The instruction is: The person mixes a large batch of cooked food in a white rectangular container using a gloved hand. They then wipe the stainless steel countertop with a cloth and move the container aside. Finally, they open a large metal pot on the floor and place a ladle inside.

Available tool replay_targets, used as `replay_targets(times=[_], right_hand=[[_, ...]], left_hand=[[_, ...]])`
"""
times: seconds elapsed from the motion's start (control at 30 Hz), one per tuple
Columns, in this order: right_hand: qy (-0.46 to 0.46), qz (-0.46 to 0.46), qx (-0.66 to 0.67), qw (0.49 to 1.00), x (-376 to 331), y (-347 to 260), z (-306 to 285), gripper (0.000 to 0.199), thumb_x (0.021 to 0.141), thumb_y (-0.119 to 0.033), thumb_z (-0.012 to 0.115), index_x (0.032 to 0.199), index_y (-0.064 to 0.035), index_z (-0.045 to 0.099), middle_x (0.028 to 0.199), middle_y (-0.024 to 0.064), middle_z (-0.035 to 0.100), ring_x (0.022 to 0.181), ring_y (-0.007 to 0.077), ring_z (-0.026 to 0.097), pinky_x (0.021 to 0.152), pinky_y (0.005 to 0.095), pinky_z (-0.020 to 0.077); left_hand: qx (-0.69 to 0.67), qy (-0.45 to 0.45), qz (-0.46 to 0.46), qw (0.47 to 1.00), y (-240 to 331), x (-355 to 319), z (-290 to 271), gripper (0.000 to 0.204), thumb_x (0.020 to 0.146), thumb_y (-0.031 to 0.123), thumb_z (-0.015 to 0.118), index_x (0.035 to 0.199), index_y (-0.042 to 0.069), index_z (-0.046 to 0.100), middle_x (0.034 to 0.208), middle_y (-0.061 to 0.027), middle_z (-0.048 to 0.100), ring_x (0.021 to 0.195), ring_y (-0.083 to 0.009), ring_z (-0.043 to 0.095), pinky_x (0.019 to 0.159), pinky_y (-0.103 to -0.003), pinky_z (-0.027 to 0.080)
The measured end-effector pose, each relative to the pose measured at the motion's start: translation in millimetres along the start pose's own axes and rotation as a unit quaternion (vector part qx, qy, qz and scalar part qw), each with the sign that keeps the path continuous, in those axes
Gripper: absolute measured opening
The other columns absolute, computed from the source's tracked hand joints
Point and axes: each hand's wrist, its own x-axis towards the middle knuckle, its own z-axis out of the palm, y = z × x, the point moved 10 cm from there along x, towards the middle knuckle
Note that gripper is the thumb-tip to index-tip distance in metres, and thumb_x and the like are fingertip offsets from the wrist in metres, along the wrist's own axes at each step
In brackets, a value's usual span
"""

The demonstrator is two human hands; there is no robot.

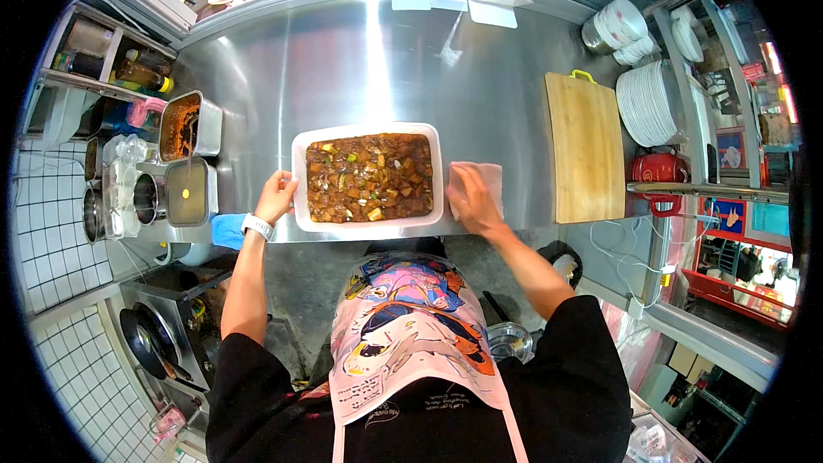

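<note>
A white rectangular tray [298, 154] stands near the front edge of the steel counter. Dark, saucy diced food [369, 176] with bits of green fills it. At the tray's left wall my left hand [276, 197], with a white watch on its wrist, is closed on the rim. Just right of the tray, my right hand [472, 198] presses a pale pink cloth [491, 182] against the counter. Its fingers are bent over the cloth and their tips are partly hidden.
Right: a wooden cutting board [587, 150], stacked white plates [647, 103], white bowls [617, 24] and a red appliance [660, 173]. Left: a sauce-stained steel container [183, 124], a lidded steel container [190, 193] and a blue cloth [228, 231]. A clear plastic piece [449, 53] lies toward the back.
</note>
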Motion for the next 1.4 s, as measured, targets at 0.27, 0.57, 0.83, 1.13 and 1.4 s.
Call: replay_targets(times=[0.27,0.57,0.83,1.13,1.4], right_hand=[[0.137,0.14,0.099,0.976,34.2,5.1,8.3,0.051,0.099,-0.047,0.047,0.093,0.0018,0.059,0.09,0.0252,0.066,0.085,0.035,0.064,0.079,0.0468,0.0476],[0.214,0.09,0.177,0.956,-14.2,26.3,-92.6,0.049,0.104,-0.043,0.044,0.085,-0.0016,0.062,0.072,0.0021,0.056,0.069,0.013,0.051,0.062,0.0317,0.0422],[0.238,0.096,0.159,0.953,-34.5,110.3,-161.6,0.052,0.105,-0.042,0.042,0.094,0.0015,0.068,0.083,0.0035,0.065,0.074,0.0142,0.056,0.069,0.0326,0.0452],[0.23,0.094,0.07,0.966,-21.7,196.9,-139.0,0.055,0.105,-0.043,0.039,0.084,0.0019,0.063,0.072,0.0109,0.062,0.07,0.0203,0.055,0.068,0.0406,0.0449],[0.284,0.137,0.165,0.934,-52.1,182.2,-201.1,0.063,0.101,-0.053,0.04,0.087,0.0032,0.063,0.08,0.0154,0.066,0.078,0.0248,0.061,0.073,0.0409,0.045]], left_hand=[[-0.017,-0.063,0.063,0.996,40.6,-5.9,11.2,0.011,0.1,0.019,0.056,0.1,0.011,0.05,0.082,0.0008,0.057,0.068,-0.0089,0.057,0.045,-0.028,0.051],[0.004,-0.075,0.131,0.988,138.8,-74.2,65.4,0.017,0.098,0.024,0.058,0.103,0.009,0.05,0.086,-0.0039,0.057,0.068,-0.0111,0.057,0.047,-0.028,0.054],[-0.033,0.022,0.168,0.985,104.9,-68.3,192.3,0.017,0.094,0.018,0.063,0.096,0.004,0.054,0.079,-0.0063,0.057,0.073,-0.0156,0.053,0.067,-0.033,0.047],[-0.049,-0.01,0.136,0.989,66.8,-48.5,232.0,0.013,0.098,0.021,0.058,0.096,0.008,0.053,0.076,-0.0008,0.053,0.064,-0.0117,0.049,0.05,-0.03,0.044],[-0.093,-0.104,0.127,0.982,165.9,-76.3,251.0,0.012,0.1,0.014,0.056,0.095,0.008,0.046,0.076,-0.0045,0.056,0.052,-0.0109,0.052,0.042,-0.026,0.045]])
